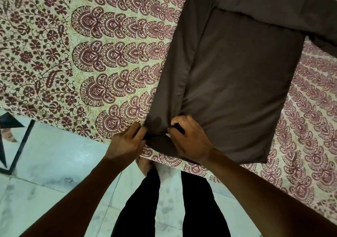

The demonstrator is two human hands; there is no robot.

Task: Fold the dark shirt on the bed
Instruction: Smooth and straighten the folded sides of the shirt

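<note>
The dark brown shirt lies flat on the bed, stretching from the near edge up to the top right of the view, with a long strip folded in along its left side. My left hand pinches the shirt's near left corner at the hem. Right beside it, my right hand grips the same hem, fingers curled into the fabric. Both hands sit close together at the bed's near edge. The far end of the shirt runs out of view.
The bed carries a cream sheet with a maroon floral and fan print. Below the bed's edge is a pale tiled floor, my black-trousered legs, and a black metal frame at the left.
</note>
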